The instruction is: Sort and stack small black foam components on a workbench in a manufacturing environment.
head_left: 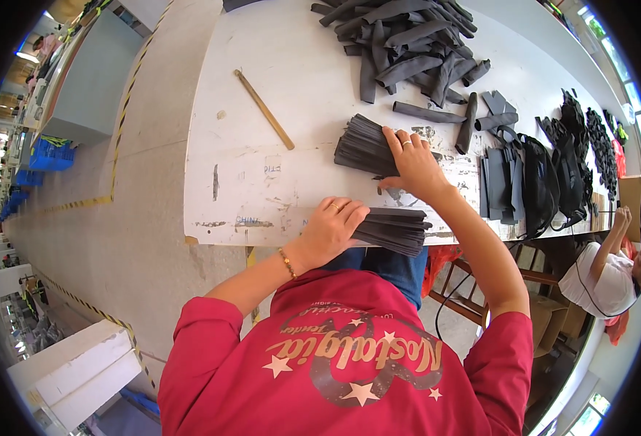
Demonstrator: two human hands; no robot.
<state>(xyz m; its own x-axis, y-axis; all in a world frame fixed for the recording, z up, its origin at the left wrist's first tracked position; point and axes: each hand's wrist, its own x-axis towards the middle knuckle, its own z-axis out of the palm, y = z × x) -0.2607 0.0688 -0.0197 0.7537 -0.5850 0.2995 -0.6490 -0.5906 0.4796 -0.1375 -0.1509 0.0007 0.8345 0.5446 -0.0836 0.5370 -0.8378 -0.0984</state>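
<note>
Along the near edge of the white table (240, 174) lies a stack of dark grey, flat fabric strips (393, 229). The fingers of my left hand (333, 227) are wrapped round its left end. A second stack of dark strips (360, 147) lies farther in, slightly fanned at its left end. My right hand (416, 166) grips that stack at its right end, fingers over the top and thumb at the near side. The strips' ends under both hands are hidden.
A heap of rolled dark pieces (415, 43) lies at the far side. Left stands a wooden stick (264, 110) lying flat. Dark flat panels (501, 182) and black bags (538, 182) are at the right. Beyond them sits another person (600, 269).
</note>
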